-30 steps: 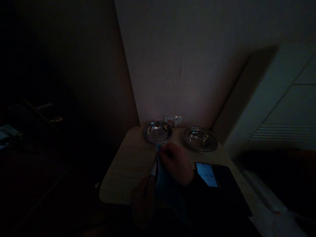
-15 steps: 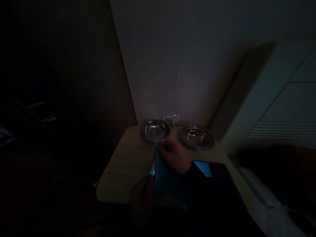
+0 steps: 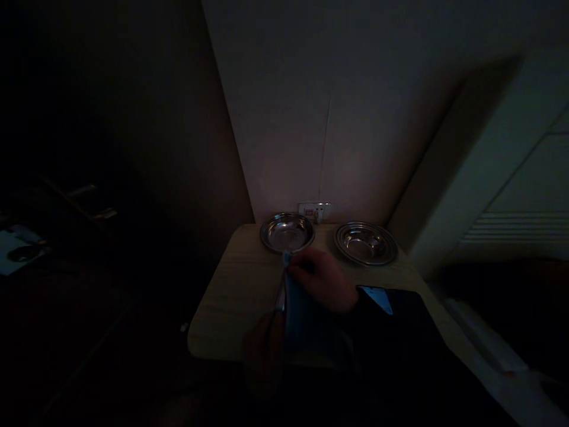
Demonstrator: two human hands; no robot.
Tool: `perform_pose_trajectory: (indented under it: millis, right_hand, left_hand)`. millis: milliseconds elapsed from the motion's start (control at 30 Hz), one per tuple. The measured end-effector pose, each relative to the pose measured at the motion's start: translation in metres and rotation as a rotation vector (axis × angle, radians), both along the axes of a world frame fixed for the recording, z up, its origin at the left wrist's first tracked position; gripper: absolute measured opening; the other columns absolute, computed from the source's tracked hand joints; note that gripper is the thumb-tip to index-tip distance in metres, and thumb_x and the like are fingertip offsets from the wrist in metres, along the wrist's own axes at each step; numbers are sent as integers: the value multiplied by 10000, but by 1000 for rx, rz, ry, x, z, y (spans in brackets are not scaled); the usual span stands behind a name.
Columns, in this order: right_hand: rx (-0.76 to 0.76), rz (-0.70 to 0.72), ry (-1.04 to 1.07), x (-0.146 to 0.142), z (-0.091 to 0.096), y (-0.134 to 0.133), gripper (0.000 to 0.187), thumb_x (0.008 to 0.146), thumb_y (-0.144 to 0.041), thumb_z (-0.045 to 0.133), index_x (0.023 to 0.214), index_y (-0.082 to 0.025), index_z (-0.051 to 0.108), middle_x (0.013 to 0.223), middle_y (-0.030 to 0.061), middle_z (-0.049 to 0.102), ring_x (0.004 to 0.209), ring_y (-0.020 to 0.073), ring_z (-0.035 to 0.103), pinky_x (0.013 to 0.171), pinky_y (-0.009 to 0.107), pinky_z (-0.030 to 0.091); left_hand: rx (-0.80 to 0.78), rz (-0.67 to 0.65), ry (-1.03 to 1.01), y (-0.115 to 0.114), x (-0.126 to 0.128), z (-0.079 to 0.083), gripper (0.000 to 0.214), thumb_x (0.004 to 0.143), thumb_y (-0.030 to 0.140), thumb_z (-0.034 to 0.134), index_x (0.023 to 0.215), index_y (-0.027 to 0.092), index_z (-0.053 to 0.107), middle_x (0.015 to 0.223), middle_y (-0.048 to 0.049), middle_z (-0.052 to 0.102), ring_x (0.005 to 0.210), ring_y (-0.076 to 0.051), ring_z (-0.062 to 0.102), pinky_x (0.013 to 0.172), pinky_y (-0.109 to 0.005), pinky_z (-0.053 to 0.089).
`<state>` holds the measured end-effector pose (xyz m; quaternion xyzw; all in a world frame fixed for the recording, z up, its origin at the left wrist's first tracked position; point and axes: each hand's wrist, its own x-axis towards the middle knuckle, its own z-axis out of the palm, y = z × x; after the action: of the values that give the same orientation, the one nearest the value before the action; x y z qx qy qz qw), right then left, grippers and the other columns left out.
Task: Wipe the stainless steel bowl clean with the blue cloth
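Observation:
A blue cloth [image 3: 300, 326] hangs over the front of the small table, its upper corner pinched in the fingers of my right hand [image 3: 322, 279]. Behind the cloth's left edge shows a shiny metal rim [image 3: 280, 298], perhaps of a dish; most of it is hidden. My left hand [image 3: 263, 347] is closed low at that rim and the cloth's edge, its fingers dim in the dark. Just beyond my right hand lies a round steel dish [image 3: 287, 233]. To its right are steel dishes [image 3: 365, 243], nested in a stack.
The room is very dark. A lit phone [image 3: 377, 299] lies on a dark flat item [image 3: 409, 302] by my right sleeve. The pale wooden table [image 3: 226, 296] stands against a wall with a socket [image 3: 315, 210]. A white panel [image 3: 502, 178] rises at right.
The view has shifted slightly, so the table and dishes sit a little further right. My right hand still grips the cloth's upper corner, and my left stays low beside it.

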<state>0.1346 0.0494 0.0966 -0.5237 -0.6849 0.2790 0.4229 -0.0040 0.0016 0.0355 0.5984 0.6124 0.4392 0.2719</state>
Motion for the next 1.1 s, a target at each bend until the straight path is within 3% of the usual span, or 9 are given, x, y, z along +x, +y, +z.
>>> perform_pose_trajectory:
  millis: [67,233,367,500,700,833,900,1033,1100]
  right_hand:
    - [-17,-53,27,1,-1,-3,62,767,-141,552,741,-166,601,715,13,611,675,140,568,633,262,433]
    - [120,53,-70,2,-3,-10,78,733,-113,585,739,-186,613,777,14,616,770,154,566,706,278,425]
    - [45,-103,-3,2,-7,-9,64,780,-145,543,757,-170,597,740,20,608,699,144,564,643,269,435]
    - [185,41,-25,0,-11,-12,89,759,-112,558,752,-189,603,802,20,601,809,150,558,722,269,431]
    - [75,-90,33,-1,-9,-10,74,774,-141,536,750,-182,592,725,8,599,693,138,554,648,267,438]
    - [234,72,-50,-9,-10,-16,96,769,-126,557,782,-204,612,807,22,613,820,159,557,754,297,424]
    - [179,33,-54,-6,-12,-6,81,777,-145,555,801,-190,617,831,34,622,815,161,564,756,301,425]
    - [11,-65,-10,12,-19,24,105,797,-184,523,794,-159,625,803,47,649,761,169,587,699,300,439]
    - [-14,-64,59,22,-25,27,120,806,-200,504,817,-158,616,801,37,650,751,159,590,678,282,444]
  left_hand:
    - [14,17,16,-1,1,0,409,788,444,384,544,192,594,465,-23,579,434,-135,520,418,-224,384]
    - [25,27,29,-2,2,0,398,777,458,403,595,187,630,516,-35,620,469,-143,547,437,-226,410]
    - [54,-43,17,-1,0,-4,413,784,459,398,556,189,612,469,-23,593,424,-129,520,419,-218,398]
    - [16,-56,4,0,-3,-6,388,789,428,404,545,199,603,489,-21,607,450,-132,541,437,-214,411]
    - [9,2,22,-2,-3,-11,393,772,452,419,568,194,636,520,-41,625,478,-150,554,442,-229,423]
    - [-5,4,2,-1,-5,-12,383,795,423,399,637,190,659,571,-41,651,516,-148,571,480,-227,444]
    - [9,1,-9,-1,-7,-12,391,788,448,411,621,188,651,547,-37,639,503,-148,562,478,-231,442]
    - [22,136,-13,-7,-14,-22,354,763,465,471,707,184,679,676,-63,685,644,-188,620,582,-266,486]
    - [0,72,-18,-11,-19,-28,325,769,445,479,713,199,684,695,-63,690,664,-192,628,596,-271,497]
